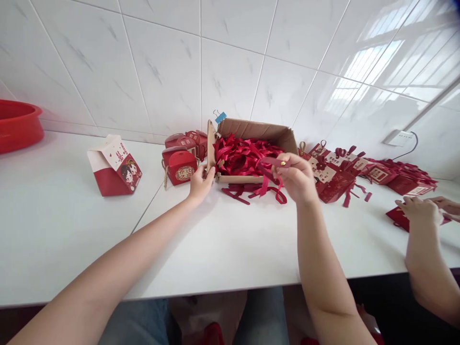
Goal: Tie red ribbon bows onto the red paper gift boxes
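A cardboard box [258,125] filled with red ribbons [244,155] stands against the tiled wall. My left hand [201,183] grips the box's left front edge, thumb in front and fingers partly hidden behind the side flap. Above the box's right front, my right hand [296,177] pinches a dark red ribbon strap [270,163] with a small gold stud on it. Several loose red straps [240,194] lie on the white table just before the box.
Small red gift boxes [181,167] stand left of the cardboard box, and a red-and-white one [118,167] sits farther left. A red basin [19,127] is at far left. More gift boxes [332,177] pile up right, beside a co-worker's hands [422,211] on a red piece.
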`<state>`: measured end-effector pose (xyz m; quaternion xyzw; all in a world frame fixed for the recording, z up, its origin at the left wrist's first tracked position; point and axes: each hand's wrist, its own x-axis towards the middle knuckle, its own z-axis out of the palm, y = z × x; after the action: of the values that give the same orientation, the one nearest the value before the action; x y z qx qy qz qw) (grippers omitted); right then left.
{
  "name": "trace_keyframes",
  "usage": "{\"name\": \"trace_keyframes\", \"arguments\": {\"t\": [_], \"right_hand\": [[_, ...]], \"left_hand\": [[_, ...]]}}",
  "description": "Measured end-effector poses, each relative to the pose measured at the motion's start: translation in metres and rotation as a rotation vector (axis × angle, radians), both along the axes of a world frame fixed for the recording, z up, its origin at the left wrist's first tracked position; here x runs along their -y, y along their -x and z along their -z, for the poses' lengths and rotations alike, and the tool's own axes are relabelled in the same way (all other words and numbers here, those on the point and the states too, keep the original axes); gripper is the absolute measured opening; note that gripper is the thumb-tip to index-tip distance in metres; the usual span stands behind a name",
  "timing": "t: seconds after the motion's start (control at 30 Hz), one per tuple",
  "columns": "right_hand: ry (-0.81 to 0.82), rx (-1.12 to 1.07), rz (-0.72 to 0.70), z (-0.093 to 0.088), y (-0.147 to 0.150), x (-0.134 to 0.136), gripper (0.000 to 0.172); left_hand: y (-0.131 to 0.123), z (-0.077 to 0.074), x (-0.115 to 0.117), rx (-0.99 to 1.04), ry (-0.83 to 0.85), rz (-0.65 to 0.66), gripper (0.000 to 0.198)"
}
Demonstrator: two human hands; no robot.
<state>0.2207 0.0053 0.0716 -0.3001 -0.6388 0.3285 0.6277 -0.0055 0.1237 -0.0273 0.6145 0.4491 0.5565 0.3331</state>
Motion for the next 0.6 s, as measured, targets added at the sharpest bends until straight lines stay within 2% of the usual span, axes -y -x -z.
{"name": "trace_keyframes", "arguments": {"t": [0.13, 0.2, 0.27, 0.33, 0.43, 0.5, 0.6], "right_hand": [[0.226, -0.074, -0.057, 0.051, 0.003, -0.014, 0.006], [0.321, -0.099, -0.053, 0.071, 0.008, -0.020, 0.008], [0.397, -0.074, -0.065, 0.083, 0.015, -0.021, 0.008], [0.446, -0.012, -0.095, 0.087, 0.025, -0.018, 0.009], [0.484, 0.091, -0.161, 0.086, 0.041, -0.010, 0.008], [0.501, 0.165, -0.194, 0.087, 0.050, -0.007, 0.007], [0.511, 0.278, -0.175, 0.093, 0.057, -0.006, 0.010]], "left_hand": [[-0.009, -0.028, -0.017, -0.057, 0.166, 0.007, 0.023], [-0.011, -0.036, -0.008, -0.076, 0.180, -0.013, 0.029], [-0.010, -0.039, 0.015, -0.105, 0.123, -0.027, 0.031], [-0.007, -0.038, 0.046, -0.228, -0.091, 0.097, 0.025], [0.000, -0.029, 0.085, -0.376, -0.273, 0.327, 0.022], [0.005, -0.019, 0.098, -0.396, -0.339, 0.404, 0.018], [0.011, -0.004, 0.098, -0.358, -0.350, 0.399, 0.016]]}}
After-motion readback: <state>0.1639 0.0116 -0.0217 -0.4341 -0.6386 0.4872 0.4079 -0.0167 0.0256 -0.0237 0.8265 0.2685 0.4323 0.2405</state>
